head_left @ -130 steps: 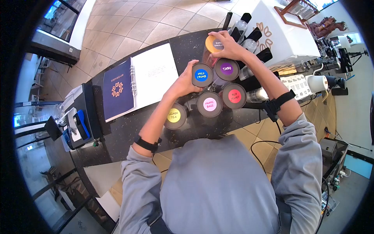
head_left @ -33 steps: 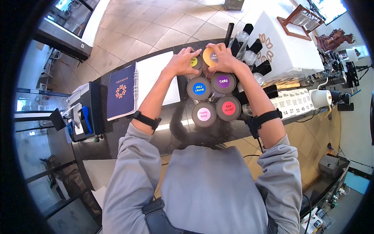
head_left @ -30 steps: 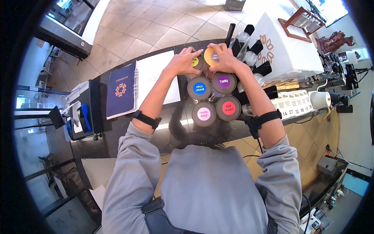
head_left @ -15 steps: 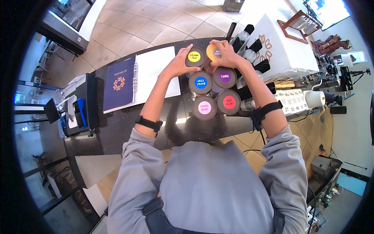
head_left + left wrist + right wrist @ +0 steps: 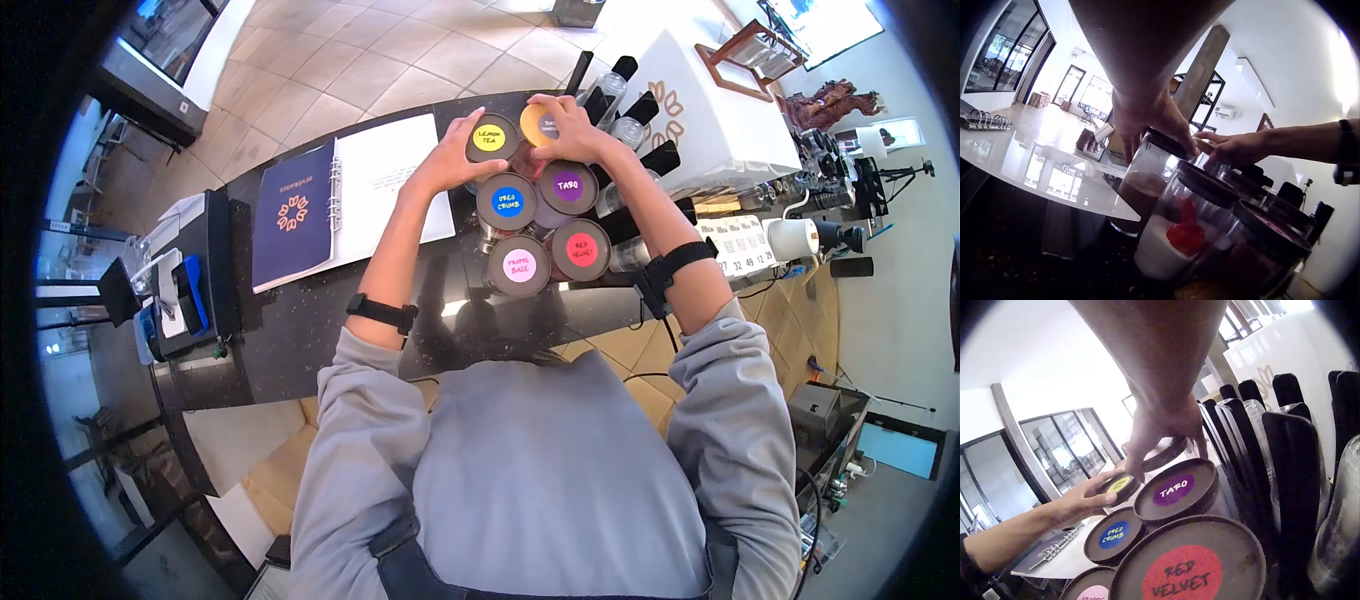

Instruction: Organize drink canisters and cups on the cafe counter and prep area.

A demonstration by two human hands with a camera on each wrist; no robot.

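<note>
My left hand curls its thumb and fingers round the lid of the LEMON TEA jar, at the back left of a cluster of lidded jars. In the left wrist view that jar is clear, with brown powder inside. Beside it my right hand grips the lid of a yellow-topped jar, its label partly covered by the fingers. Nearer me stand the OREO CRUMB jar and TARO jar. In front of those are the FRAPPE BASE jar and RED VELVET jar.
An open ring binder lies left of the jars on the black speckled counter. Clear bottles and black holders crowd the right side. A numbered calendar stands farther right, and a black tray sits far left.
The LEMON TEA jar has gone from the front left to the back row, and my left hand has shifted from the OREO CRUMB jar to it. My right hand stays at the yellow-topped jar.
</note>
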